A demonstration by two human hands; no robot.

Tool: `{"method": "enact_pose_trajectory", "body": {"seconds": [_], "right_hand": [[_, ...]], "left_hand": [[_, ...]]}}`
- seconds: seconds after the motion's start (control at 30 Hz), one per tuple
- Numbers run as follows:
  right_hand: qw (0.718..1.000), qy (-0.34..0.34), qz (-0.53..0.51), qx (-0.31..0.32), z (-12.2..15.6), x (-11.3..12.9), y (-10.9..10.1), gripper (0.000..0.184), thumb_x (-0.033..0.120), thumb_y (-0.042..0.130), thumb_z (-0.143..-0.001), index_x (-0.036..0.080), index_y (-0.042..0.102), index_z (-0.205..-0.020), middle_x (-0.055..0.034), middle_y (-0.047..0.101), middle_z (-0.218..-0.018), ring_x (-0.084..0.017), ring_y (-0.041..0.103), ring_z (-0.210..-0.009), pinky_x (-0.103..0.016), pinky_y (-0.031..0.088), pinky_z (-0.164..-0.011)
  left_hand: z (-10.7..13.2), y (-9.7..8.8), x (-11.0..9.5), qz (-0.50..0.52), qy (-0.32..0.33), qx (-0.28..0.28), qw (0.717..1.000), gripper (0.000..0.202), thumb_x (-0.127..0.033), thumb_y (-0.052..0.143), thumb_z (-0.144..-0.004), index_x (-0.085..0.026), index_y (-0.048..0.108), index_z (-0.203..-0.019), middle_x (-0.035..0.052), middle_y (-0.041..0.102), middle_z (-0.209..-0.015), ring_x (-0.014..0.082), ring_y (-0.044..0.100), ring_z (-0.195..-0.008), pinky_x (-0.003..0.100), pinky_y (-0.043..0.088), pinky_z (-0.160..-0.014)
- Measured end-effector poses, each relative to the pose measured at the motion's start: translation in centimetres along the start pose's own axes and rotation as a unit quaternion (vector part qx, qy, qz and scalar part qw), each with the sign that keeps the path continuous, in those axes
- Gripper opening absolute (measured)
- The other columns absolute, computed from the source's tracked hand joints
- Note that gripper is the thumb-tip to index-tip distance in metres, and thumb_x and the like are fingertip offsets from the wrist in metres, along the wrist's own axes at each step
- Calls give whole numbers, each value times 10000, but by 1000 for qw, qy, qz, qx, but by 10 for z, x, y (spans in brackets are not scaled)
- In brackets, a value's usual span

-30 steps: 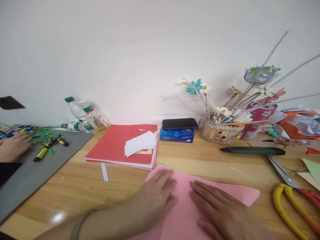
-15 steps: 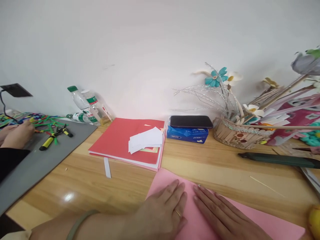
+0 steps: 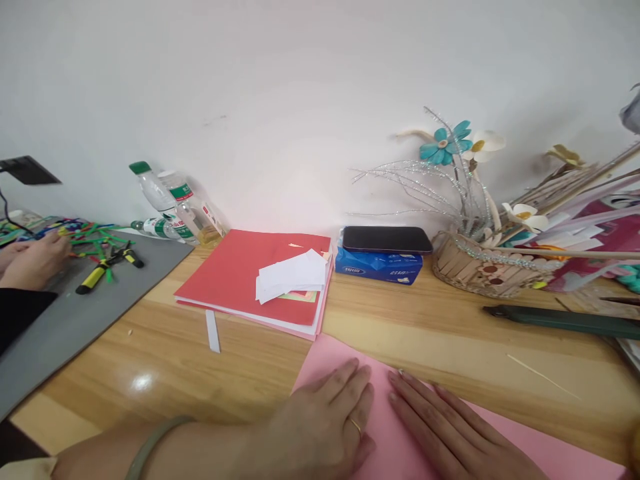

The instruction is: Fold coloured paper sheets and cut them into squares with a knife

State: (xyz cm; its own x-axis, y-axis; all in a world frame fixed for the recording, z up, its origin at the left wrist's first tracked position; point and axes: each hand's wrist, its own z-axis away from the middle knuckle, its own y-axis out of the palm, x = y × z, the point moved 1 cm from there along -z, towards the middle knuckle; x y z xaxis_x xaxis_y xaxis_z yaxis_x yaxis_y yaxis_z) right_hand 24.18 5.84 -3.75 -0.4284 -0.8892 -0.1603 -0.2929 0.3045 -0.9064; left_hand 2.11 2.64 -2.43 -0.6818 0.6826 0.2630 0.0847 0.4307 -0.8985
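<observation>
A pink sheet of paper (image 3: 385, 427) lies on the wooden table at the lower middle of the view. My left hand (image 3: 325, 417), with a ring on one finger and a bangle on the wrist, rests flat on its left part. Just to the right, my right hand (image 3: 450, 427) lies flat on the same sheet, fingers stretched toward its far edge. Pink paper shows in the gap between the hands. Neither hand grips anything. The near part of the sheet is hidden by my hands and the frame's edge.
A red paper stack (image 3: 220, 267) carries white paper pieces (image 3: 293, 275); a white strip (image 3: 213, 331) lies beside it. A phone (image 3: 387, 240) rests on a blue tissue pack (image 3: 377, 265). Right are a flower basket (image 3: 495, 267) and dark green tool (image 3: 565, 321). Another person's hand (image 3: 43, 260) works near pliers (image 3: 95, 277).
The camera view has shifted slightly, with the objects at right sliding further right. My hands stay flat in nearly the same place on the pink paper.
</observation>
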Motion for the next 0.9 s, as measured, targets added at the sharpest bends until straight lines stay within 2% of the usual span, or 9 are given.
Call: {"method": "enact_pose_trajectory", "body": {"seconds": [0.2, 0.33, 0.43, 0.5, 0.67, 0.8, 0.9], "right_hand": [[1000, 5, 8, 18, 4, -1, 5, 692, 404, 497, -821, 130, 263, -1412, -123, 517, -1275, -253, 531, -1120, -339, 527, -798], [1000, 13, 3, 26, 3, 2, -3, 661, 432, 504, -817, 113, 347, -1374, -138, 505, -1285, -260, 508, -1148, -356, 514, -821], [999, 30, 0, 43, 1, 7, -11, 606, 425, 509, -812, 103, 434, -1319, -141, 487, -1303, -257, 488, -1170, -361, 491, -861], [997, 45, -16, 55, -2, 10, -15, 586, 408, 505, -816, 113, 438, -1318, -124, 468, -1323, -242, 468, -1191, -355, 469, -896], [990, 84, -65, 95, -8, 14, -32, 573, 358, 493, -834, 114, 396, -1344, -105, 387, -1379, -221, 399, -1246, -345, 408, -967], [992, 43, -6, 115, -2, 20, -47, 554, 447, 450, -857, 95, 470, -1285, -100, 448, -1333, -190, 458, -1200, -281, 443, -922], [992, -6, 76, 103, 13, 28, -47, 462, 364, 408, -886, 119, 485, -1270, -41, 487, -1310, -146, 479, -1177, -238, 473, -867]], "left_hand": [[-1, 0, 1, 9, -12, 4, 1000, 375, -339, 404, -921, -57, 570, -1105, 157, 591, -1199, 234, 530, -1149, 298, 370, -993], [-2, 0, 2, 26, -7, 34, 999, 364, -316, 388, -928, -51, 553, -1116, 177, 557, -1237, 262, 493, -1187, 320, 427, -932], [-1, -1, 2, 51, -9, 44, 998, 359, -290, 389, -926, -39, 533, -1139, 191, 529, -1264, 273, 467, -1211, 348, 436, -942], [0, -1, 3, 67, -17, 39, 997, 379, -304, 409, -921, -39, 513, -1170, 183, 525, -1272, 259, 470, -1210, 344, 435, -958], [7, 0, 5, 101, -13, 77, 992, 591, -382, 522, -860, -48, 373, -1324, 187, 454, -1336, 255, 416, -1255, 355, 420, -986], [17, -2, 9, 95, 15, 73, 993, 601, -350, 541, -846, -73, 362, -1348, 164, 445, -1350, 263, 411, -1258, 365, 420, -984], [24, -8, 12, 86, 34, 70, 993, 594, -373, 515, -864, -83, 358, -1358, 143, 460, -1343, 249, 429, -1247, 348, 420, -983]]}}
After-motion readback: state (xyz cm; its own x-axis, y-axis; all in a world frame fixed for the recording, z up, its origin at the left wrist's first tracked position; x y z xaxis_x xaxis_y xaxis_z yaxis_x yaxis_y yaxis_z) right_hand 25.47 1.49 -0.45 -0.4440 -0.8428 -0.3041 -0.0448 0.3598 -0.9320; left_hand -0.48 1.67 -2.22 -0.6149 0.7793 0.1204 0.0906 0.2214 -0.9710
